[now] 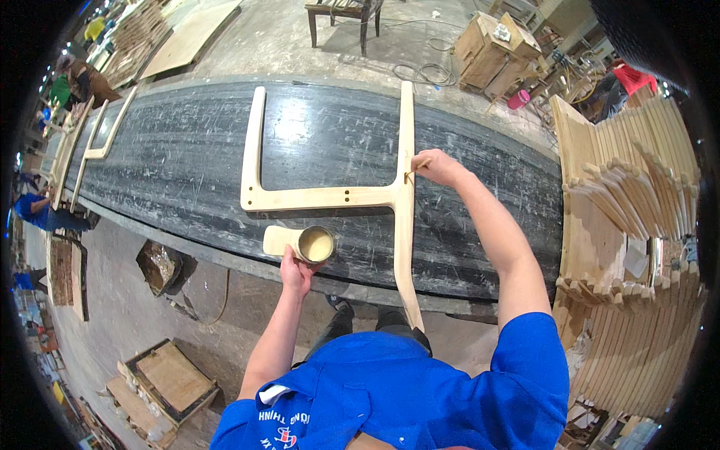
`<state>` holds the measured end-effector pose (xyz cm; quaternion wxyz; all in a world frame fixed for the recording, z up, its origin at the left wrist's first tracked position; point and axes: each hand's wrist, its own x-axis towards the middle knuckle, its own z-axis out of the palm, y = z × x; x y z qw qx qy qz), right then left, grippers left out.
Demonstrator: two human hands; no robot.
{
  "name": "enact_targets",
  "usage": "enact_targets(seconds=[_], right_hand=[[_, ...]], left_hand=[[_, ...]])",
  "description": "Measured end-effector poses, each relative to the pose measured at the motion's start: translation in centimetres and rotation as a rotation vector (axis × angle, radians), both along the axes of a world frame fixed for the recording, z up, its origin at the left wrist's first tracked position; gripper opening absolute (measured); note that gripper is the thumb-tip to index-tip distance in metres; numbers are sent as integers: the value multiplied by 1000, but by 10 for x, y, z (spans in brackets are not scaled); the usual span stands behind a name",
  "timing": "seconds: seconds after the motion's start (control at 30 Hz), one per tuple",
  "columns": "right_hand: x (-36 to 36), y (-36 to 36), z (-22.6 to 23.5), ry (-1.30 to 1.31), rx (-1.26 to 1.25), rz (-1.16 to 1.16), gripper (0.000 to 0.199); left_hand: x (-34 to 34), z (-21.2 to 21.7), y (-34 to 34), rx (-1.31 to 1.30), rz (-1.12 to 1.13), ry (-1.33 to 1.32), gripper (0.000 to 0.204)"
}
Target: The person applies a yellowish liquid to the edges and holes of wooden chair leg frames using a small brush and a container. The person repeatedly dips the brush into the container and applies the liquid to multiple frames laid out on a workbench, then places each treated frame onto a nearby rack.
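Note:
A pale wooden chair-side frame (315, 197) lies on a long dark, scratched worktable (322, 127). Dark round holes show along its crosspiece. My left hand (298, 274) is closed around a round can (316, 244) of cream-coloured, glue-like liquid, held above the table's near edge. Beside the can, in the same grasp, is a flat pale wooden piece (278, 240); whether it is joined to the can I cannot tell. My right hand (439, 166) pinches a thin stick (422, 163), its tip at the frame's upright member, just above where the crosspiece meets it.
Stacked wooden parts (634, 202) stand close on the right. More pale frames (112, 127) rest at the table's far left, with people near them. Below the near edge are a dark container (159, 266) and a wooden box (171, 379). A chair (345, 19) stands beyond the table.

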<state>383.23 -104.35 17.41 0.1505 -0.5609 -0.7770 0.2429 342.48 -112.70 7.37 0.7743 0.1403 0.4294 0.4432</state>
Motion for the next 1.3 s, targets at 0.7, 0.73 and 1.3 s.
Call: enact_targets(seconds=[0.7, 0.73, 1.3], right_hand=[[107, -247, 456, -696, 1130, -435, 22], [127, -284, 480, -798, 1167, -479, 22], [435, -728, 515, -1093, -259, -1847, 78]], left_hand=[[128, 35, -58, 37, -475, -157, 45], [140, 37, -71, 55, -486, -162, 45], [124, 71, -200, -75, 27, 470, 47]])
